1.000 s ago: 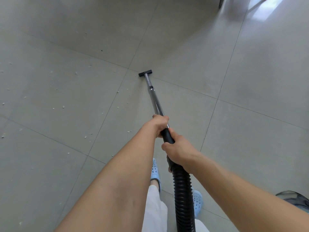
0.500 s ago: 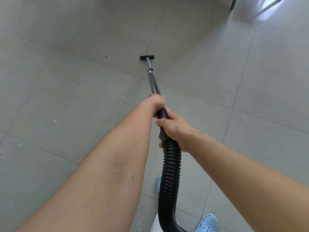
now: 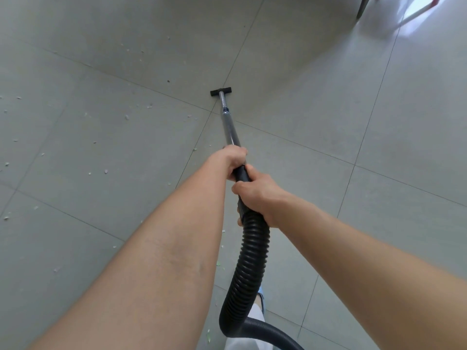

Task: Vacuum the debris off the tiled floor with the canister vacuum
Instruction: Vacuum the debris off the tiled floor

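Pale grey-green floor tiles [image 3: 316, 117] with thin dark grout lines, flecked with white and light green debris [image 3: 106, 171]. Black ribbed hose [image 3: 250, 261], shiny silver wand [image 3: 230, 130], black nozzle [image 3: 220, 92].

Canister itself lying out of frame; hose [image 3: 249, 263] running off bottom edge. Left hand [image 3: 233, 160] covering joint where metal wand [image 3: 229, 127] is meeting black grip. Right hand [image 3: 257, 198] hiding most of its own fingers behind grip. Both arms being cut by lower edges. Debris [image 3: 106, 171] showing as pale flecks, too small to identify. Furniture leg [image 3: 362, 7] getting clipped at top edge. Shoe [image 3: 262, 298] peeking from behind hose, mostly hidden.
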### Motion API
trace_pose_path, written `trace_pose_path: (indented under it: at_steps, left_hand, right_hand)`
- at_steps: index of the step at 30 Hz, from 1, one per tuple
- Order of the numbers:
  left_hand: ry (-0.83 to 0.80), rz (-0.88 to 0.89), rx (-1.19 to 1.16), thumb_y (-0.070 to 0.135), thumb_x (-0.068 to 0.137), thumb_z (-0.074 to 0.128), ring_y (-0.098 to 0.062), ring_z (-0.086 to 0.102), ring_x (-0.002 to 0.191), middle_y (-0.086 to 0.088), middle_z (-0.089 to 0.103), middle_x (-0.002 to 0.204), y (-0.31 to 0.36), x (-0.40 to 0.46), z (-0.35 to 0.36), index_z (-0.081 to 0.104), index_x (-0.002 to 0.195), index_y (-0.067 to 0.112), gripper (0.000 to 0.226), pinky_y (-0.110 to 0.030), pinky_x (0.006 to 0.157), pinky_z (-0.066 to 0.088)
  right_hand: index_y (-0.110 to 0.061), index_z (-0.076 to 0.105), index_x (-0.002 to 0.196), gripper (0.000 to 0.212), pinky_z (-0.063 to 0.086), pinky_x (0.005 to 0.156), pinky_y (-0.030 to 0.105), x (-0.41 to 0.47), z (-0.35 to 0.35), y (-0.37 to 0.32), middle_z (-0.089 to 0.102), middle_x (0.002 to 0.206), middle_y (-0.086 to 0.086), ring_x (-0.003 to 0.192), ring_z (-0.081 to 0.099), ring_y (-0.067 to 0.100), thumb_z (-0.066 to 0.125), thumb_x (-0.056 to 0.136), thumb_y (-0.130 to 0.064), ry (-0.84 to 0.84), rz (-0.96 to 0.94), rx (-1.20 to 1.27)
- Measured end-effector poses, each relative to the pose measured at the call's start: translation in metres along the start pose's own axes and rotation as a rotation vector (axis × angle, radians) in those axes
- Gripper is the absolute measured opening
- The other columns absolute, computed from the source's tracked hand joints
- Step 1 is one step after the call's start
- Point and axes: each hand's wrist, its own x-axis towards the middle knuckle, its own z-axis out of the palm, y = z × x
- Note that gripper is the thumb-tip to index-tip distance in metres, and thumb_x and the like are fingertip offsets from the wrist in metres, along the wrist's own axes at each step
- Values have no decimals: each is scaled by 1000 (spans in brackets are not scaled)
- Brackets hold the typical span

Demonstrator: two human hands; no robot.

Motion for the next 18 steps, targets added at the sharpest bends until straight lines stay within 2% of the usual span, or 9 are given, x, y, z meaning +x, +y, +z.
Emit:
trace_pose_path:
  at_steps: [6,10,13,18]
  left_hand:
    - [-3,-41,-12,23,105,39,-17,53,60,-7,51,80,-33,-22,22,38,140,2,41,-30,48,46]
    - [9,-47,-31,24,105,40,-16,52,60,-9,54,91,-54,-38,41,36,141,4,41,-26,42,43]
    - [9,-48,-42,23,105,41,-18,52,62,-14,53,108,-70,-50,56,35,139,4,40,-29,46,44]
    - [-10,-61,-51,20,104,41,-19,52,63,-16,53,109,-93,-72,78,35,128,10,26,-31,47,45]
  right_hand:
    - [-32,45,129,43,56,85,57,-28,2,35,55,87,11,79,57,31,48,91,-13,-2,17,-38]
    - [-35,44,135,50,57,84,55,-49,0,62,55,83,9,79,57,30,48,90,-11,-3,14,-36]
    - [-35,43,138,54,57,75,50,-67,-5,80,53,81,9,74,55,28,47,91,-8,-28,9,4]
    - [-32,45,135,48,57,58,41,-96,-9,106,50,80,10,68,53,27,47,93,-7,-39,30,42]
